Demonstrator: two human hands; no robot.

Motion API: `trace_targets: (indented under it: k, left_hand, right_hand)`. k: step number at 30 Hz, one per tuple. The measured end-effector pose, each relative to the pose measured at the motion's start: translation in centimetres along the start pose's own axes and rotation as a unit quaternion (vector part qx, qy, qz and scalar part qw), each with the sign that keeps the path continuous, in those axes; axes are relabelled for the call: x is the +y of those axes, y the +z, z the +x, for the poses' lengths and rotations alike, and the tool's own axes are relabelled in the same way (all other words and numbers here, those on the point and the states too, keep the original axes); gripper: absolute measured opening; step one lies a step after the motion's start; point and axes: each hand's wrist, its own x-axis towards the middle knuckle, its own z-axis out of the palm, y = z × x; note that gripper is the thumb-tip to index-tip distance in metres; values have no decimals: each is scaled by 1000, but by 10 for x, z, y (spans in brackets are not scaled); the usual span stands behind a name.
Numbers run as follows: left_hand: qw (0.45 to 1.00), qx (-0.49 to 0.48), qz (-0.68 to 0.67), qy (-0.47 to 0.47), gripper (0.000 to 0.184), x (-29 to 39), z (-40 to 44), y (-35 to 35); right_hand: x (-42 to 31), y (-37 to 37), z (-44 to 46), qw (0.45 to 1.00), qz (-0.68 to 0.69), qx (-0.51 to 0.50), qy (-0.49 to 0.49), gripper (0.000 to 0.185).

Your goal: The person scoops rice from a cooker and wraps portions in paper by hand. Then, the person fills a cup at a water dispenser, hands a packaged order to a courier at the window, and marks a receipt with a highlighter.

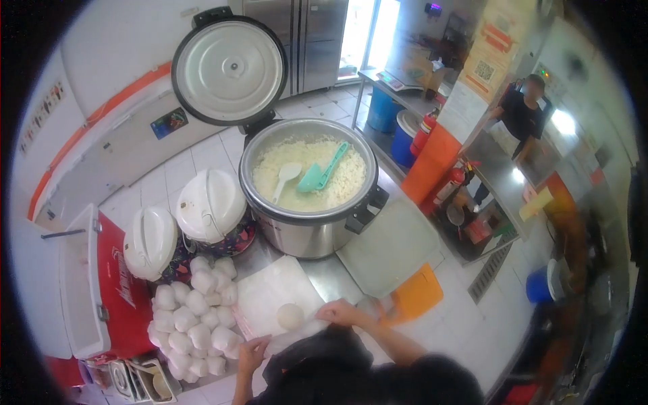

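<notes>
Pinching the sheet [297, 335] with left hand [252, 352] and right hand [339, 312], fingers apparently closed, calls for even tension around the rice [290, 316].

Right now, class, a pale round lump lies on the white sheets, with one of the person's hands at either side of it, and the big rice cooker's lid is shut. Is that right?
Not the lid: the head view shows it raised, leaving the big rice cooker open. The pale round lump does lie on the white sheets, between left hand and right hand.
</notes>
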Motion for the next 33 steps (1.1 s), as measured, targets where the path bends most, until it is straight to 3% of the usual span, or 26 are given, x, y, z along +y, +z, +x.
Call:
trace_targets:
  k: [6,10,12,15,18,21,22,27,28,30,31,32,33]
  left_hand:
    - [1000,7,23,-10,21,6,4,-1]
    - [999,-10,-39,-12,21,28,3,0]
    - [995,-4,-39,-86,19,33,-1,-2]
    - [998,10,-20,-66,16,-1,5,4]
    - [992,20,-121,-42,15,-13,8,8]
    - [1000,11,-1,-9,20,6,11,2]
    - [998,23,-49,35,21,2,11,3]
    - [997,72,-13,40,27,1,2,13]
    - [996,70,-14,49,27,5,7,13]
    - [973,56,94,204,26,7,0,14]
    - [988,13,73,137,24,-5,-2,15]
    - [988,17,72,134,24,-7,-3,16]
    - [995,12,20,98,22,-8,-4,17]
  right_hand:
    - [25,7,8,999,-35,-17,-7,27]
    - [13,-4,6,995,-83,-47,-23,27]
    - [14,-5,4,995,-62,-61,-47,27]
    - [18,-3,11,993,-79,-66,-56,27]
    - [9,-3,10,996,-59,-48,-45,25]
    - [-2,1,11,993,-111,-24,-34,24]
    - [-6,3,11,997,-78,4,-20,25]
    - [-17,5,8,994,9,109,-2,31]
    - [-13,6,7,993,-16,117,-23,29]
    - [9,10,5,991,-39,118,-41,27]
    - [35,9,5,986,-110,61,-108,22]
    - [49,6,6,967,-181,3,-177,18]
    - [45,4,5,967,-180,-2,-180,18]
